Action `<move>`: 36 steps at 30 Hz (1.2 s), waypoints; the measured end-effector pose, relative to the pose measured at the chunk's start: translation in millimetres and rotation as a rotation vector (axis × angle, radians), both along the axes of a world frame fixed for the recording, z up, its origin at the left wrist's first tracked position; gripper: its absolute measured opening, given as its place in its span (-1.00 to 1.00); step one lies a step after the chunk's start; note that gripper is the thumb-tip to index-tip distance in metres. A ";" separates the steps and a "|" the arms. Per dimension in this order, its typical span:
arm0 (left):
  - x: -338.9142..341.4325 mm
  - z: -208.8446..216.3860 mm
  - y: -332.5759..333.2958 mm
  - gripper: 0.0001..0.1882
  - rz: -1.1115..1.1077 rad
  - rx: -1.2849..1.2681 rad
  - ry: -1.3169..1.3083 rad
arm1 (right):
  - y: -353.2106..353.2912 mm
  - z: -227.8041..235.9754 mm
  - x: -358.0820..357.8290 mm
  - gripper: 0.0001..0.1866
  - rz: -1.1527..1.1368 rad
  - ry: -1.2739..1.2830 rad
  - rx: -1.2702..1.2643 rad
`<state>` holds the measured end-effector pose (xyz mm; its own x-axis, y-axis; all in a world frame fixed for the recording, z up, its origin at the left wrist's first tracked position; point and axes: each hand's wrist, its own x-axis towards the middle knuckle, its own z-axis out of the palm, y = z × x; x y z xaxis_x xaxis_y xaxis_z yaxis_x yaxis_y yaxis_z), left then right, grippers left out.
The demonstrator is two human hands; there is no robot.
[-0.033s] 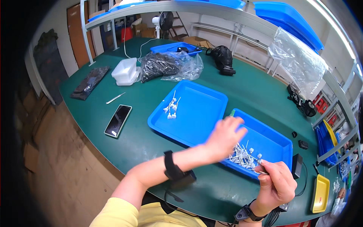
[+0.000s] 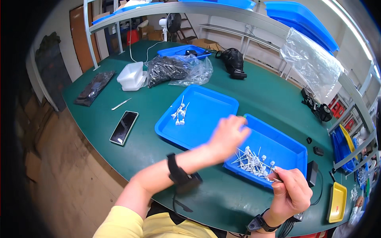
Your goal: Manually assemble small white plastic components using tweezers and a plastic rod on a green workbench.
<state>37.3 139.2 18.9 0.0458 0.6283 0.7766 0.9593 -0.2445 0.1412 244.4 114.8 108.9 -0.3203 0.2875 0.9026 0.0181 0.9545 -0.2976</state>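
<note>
My left hand (image 2: 228,137) hovers over the gap between the two blue trays, its fingers smeared by motion, so I cannot make out whether anything is in them. Below and right of it, a heap of small white-headed parts with thin stems (image 2: 254,163) lies in the right blue tray (image 2: 283,139). At that tray's near right corner, my right hand (image 2: 293,190) is closed on a thin metal tool (image 2: 276,175) that looks like tweezers, its tips beside the heap. Several similar parts (image 2: 180,113) rest at the left side of the larger blue tray (image 2: 206,127).
On the green table (image 2: 158,154) lie a phone (image 2: 124,127), a white pen-like stick (image 2: 121,104), white plastic tubs (image 2: 131,76) and a bag of dark parts (image 2: 168,69). A yellow tray (image 2: 337,202) stands at right. A metal shelf frame (image 2: 190,8) spans the back.
My left hand has moved left and slightly away from me, off the heap toward the larger tray. My right hand has barely moved and keeps its tool.
</note>
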 end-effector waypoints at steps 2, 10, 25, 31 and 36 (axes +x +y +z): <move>-69.0 -9.5 -1.1 -0.75 0.222 -0.192 0.227 | -0.2 2.6 0.8 -0.70 0.005 0.011 -0.008; -187.6 -51.4 -30.2 -0.94 0.264 -0.563 0.616 | 6.3 2.4 -0.8 -0.76 0.080 -0.066 0.024; -70.5 14.1 -77.5 -0.80 -0.352 -0.087 -0.313 | 0.3 -3.2 -17.7 -0.64 0.145 -0.351 0.005; -34.9 -3.0 -123.9 -0.83 -0.360 -0.039 -0.566 | 2.8 -23.4 -39.6 -0.64 0.112 -0.369 0.130; -33.2 -6.2 -132.1 -0.75 -0.437 0.025 -0.675 | -1.8 -33.4 -48.9 -0.70 0.094 -0.417 0.332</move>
<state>4.1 7.1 12.7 -0.2013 0.6441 0.7380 0.4857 -0.5886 0.6462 195.5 113.0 75.5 -0.6815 -0.0389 0.7308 -0.0200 0.9992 0.0345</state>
